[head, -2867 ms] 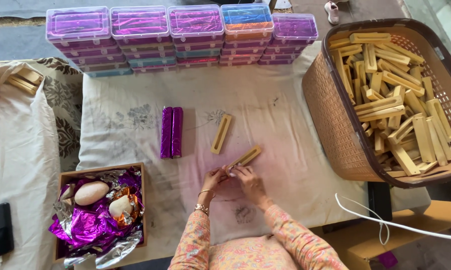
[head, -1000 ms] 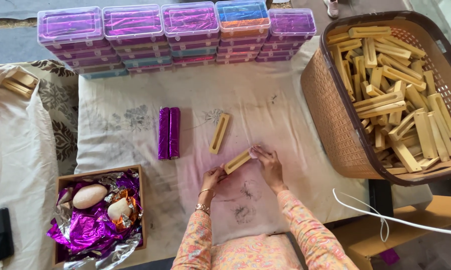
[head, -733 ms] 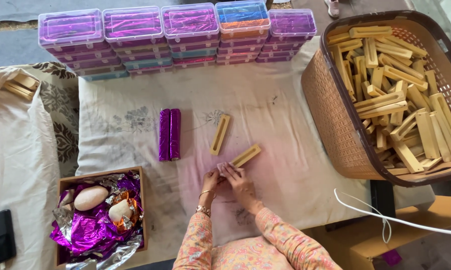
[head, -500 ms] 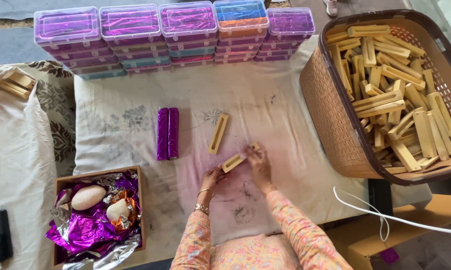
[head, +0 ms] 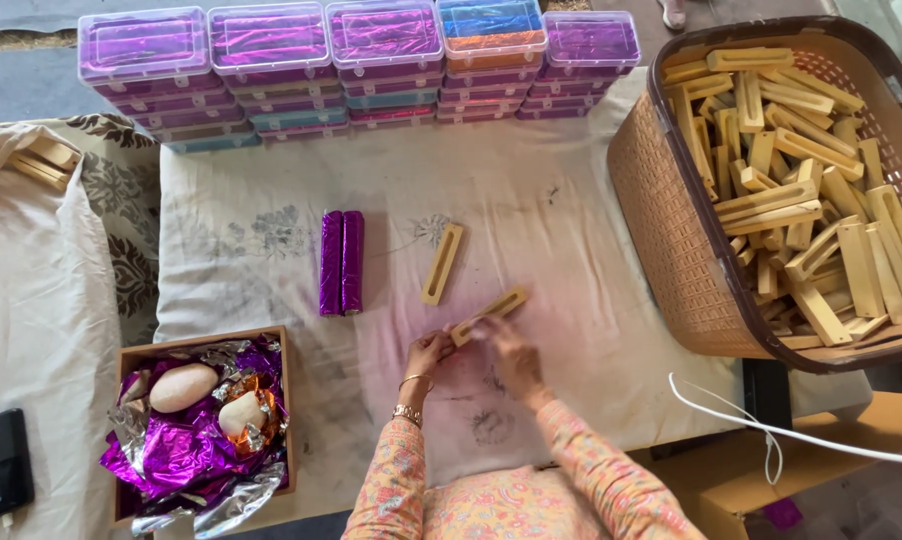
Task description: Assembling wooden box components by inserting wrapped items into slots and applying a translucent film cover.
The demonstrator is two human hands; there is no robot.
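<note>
The person sits at the six o'clock edge of the cloth-covered tabletop [head: 571, 200], both forearms in a peach floral sleeve. The left hand [head: 427, 356] and the right hand [head: 509, 352] meet just above a sheet of clear wrap [head: 471, 400] spread in front of them. Between them lies a slotted pale wooden stick [head: 491, 314], tilted with its far end toward two o'clock — the left hand's grip pinches its near end, while the right hand's fingers rest on the stick's middle; whether they close on it I cannot tell.

At about eleven o'clock from the hands a second slotted wooden stick [head: 442, 264] lies alone, nearly upright on the cloth. Further toward ten o'clock two sticks wrapped in shiny purple foil [head: 341, 262] lie side by side, touching.

At eight o'clock sits a shallow cardboard box [head: 286, 400] stuffed with crumpled purple and silver foil [head: 191, 450], two pale oval lumps resting on top. At two o'clock a big brown woven plastic basket [head: 661, 240] holds a heap of bare wooden sticks [head: 801, 200]. Along the twelve o'clock edge stands a row of stacked clear plastic boxes with purple contents [head: 271, 60] — one stack topped in blue and orange.
</note>
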